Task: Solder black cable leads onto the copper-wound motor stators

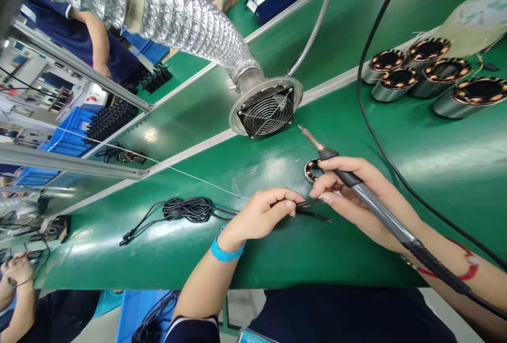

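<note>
Pinching a black cable [304, 204] in the fingertips of the left hand [263, 213] and closing the right hand [356, 213] around a soldering iron [378, 208], with the right thumb at the cable's blue and yellow wire ends, low over the green tabletop [158, 264]. Aiming the iron's tip away from the body, near a fan [267, 113] at the mouth of a silvery duct [194, 16], and past a small wound ring [308, 170] just beside the right fingers. On the tabletop, coiled black cord [188, 210] to the left, steel-sided wound cores [431, 88] to the right.
</note>
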`<action>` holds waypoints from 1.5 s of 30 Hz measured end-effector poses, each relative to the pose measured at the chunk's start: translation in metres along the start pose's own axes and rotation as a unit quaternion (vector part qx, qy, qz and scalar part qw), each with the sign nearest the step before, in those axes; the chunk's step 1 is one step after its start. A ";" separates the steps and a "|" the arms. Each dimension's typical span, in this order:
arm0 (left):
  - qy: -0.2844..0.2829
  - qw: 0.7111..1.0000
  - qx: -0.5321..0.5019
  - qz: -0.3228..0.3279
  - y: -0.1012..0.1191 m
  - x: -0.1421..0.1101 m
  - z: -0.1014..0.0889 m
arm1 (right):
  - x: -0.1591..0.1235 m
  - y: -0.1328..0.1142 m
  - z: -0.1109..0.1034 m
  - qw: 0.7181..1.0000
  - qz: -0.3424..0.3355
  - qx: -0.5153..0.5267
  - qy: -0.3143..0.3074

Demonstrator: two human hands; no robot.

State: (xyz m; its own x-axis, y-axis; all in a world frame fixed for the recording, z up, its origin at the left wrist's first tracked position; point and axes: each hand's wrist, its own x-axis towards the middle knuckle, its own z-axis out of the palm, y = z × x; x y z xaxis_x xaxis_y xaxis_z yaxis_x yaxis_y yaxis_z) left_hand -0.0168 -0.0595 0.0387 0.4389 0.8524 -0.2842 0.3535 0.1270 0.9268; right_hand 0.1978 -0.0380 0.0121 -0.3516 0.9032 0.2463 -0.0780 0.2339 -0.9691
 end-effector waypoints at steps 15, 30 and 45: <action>-0.002 0.998 0.046 0.045 0.014 0.016 0.011 | 0.000 0.002 0.004 0.986 -0.084 -0.141 -0.005; 0.243 0.968 -0.057 -0.038 -0.010 0.064 0.001 | -0.011 0.007 -0.011 0.947 -0.054 -0.288 0.131; 0.228 0.973 -0.025 -0.022 -0.018 0.067 0.002 | -0.026 0.032 -0.012 0.935 -0.146 -0.295 0.135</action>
State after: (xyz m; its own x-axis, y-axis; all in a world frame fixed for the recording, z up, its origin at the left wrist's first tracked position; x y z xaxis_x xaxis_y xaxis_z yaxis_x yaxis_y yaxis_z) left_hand 0.0074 -0.0056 0.0025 0.0079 0.9807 -0.1955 0.3176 0.1829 0.9304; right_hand 0.2159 -0.0497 -0.0249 -0.1401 0.8096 0.5700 0.4218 0.5696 -0.7054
